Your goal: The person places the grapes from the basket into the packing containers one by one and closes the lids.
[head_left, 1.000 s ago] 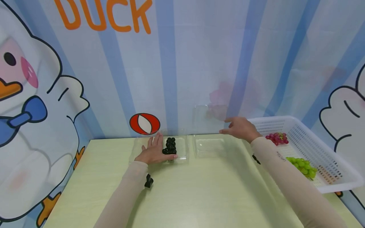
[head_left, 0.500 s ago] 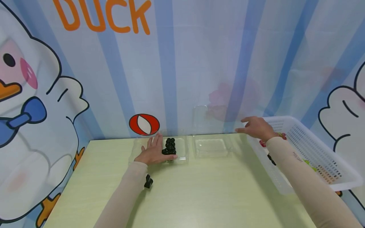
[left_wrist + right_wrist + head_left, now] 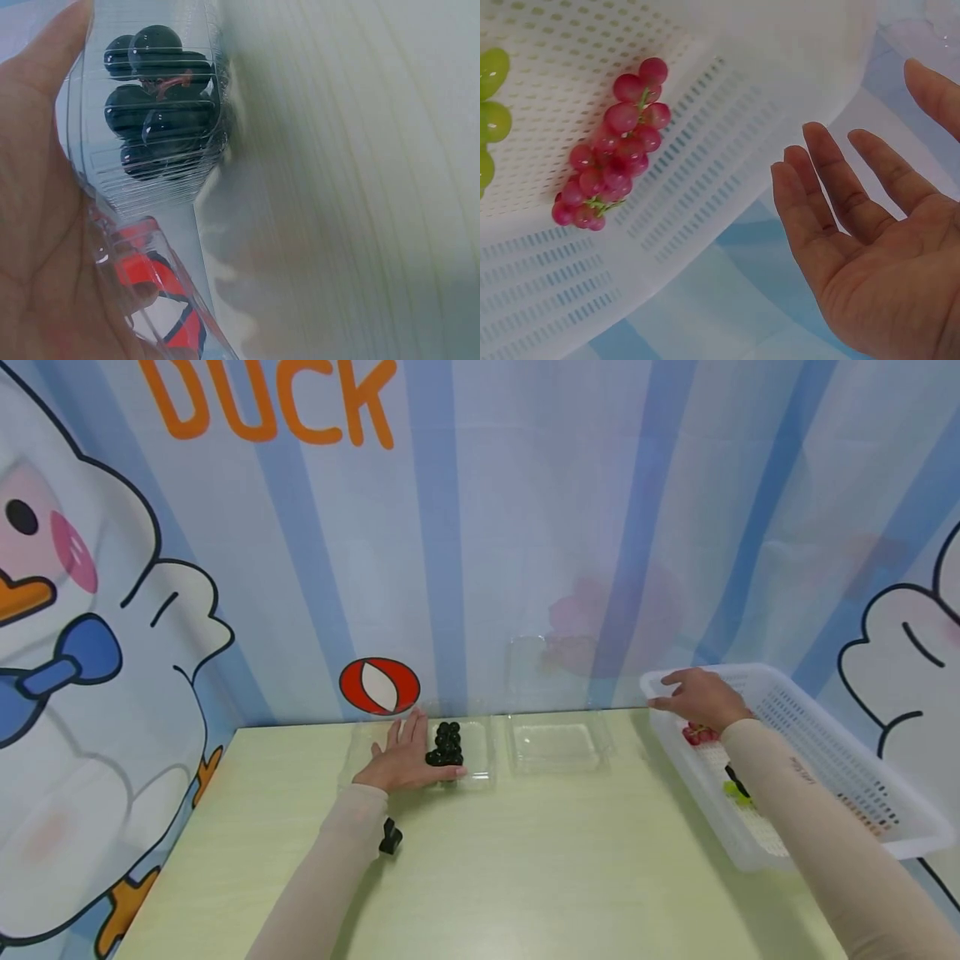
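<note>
My left hand (image 3: 405, 762), fingers spread and straight, lies against a clear plastic clamshell box (image 3: 483, 758) at the table's back. Inside it rests a bunch of black grapes (image 3: 447, 745); in the left wrist view the thumb and palm lie along the box beside these grapes. My right hand (image 3: 703, 697) hovers over the far left corner of a white basket (image 3: 825, 718), holding nothing. Its fingers are loosely extended in the right wrist view, beyond a bunch of red grapes (image 3: 615, 146) in the basket. Green grapes (image 3: 491, 124) lie there too, mostly hidden by the sleeve in the head view.
A second clear box (image 3: 558, 748) stands right of the first, its lid (image 3: 527, 672) raised against the printed curtain (image 3: 510, 527). The basket occupies the right side of the pale table (image 3: 525, 868). The curtain hangs directly behind the table's back edge.
My right hand has moved rightward from beside the second box to the basket's far left corner, its forearm now crossing over the basket. The left hand has stayed at the box with black grapes.
</note>
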A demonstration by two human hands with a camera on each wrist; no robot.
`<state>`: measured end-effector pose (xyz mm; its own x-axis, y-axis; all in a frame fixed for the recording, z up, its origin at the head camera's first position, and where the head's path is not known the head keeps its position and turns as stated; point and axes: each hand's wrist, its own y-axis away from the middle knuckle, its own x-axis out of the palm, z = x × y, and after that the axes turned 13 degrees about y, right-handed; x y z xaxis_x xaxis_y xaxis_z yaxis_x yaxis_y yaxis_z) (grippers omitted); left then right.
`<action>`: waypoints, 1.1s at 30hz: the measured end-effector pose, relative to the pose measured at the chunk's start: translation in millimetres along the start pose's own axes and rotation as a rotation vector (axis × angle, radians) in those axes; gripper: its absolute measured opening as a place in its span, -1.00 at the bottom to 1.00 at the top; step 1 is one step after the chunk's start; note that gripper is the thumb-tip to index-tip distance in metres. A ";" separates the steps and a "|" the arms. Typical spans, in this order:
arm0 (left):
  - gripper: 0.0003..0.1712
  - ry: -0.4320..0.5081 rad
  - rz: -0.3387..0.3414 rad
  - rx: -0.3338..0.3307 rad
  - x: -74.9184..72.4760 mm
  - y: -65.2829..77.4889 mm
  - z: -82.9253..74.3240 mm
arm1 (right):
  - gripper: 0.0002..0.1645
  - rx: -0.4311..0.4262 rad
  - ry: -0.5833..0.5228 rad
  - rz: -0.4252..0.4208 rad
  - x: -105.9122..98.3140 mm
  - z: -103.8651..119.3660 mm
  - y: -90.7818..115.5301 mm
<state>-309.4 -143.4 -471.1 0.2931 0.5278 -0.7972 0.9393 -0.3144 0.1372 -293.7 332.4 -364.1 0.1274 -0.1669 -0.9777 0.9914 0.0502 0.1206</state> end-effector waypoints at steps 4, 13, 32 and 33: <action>0.55 0.007 0.002 -0.001 -0.5 1.4 -1.1 | -0.09 0.009 0.013 0.007 1.5 -10.4 -0.8; 0.54 0.015 -0.005 0.002 -0.6 1.6 -0.4 | -0.09 0.022 0.036 0.009 4.0 -25.0 -2.7; 0.53 -0.012 -0.012 0.003 -0.4 1.4 -3.4 | -0.13 0.045 0.036 -0.003 15.5 -59.0 -4.8; 0.53 -0.014 -0.013 0.003 -0.3 1.2 -3.7 | -0.13 0.042 0.037 -0.004 16.7 -61.6 -5.1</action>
<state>-307.7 -141.0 -468.5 0.2779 0.5210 -0.8070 0.9426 -0.3099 0.1245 -298.4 390.0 -391.6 0.1227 -0.1309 -0.9838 0.9924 0.0084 0.1226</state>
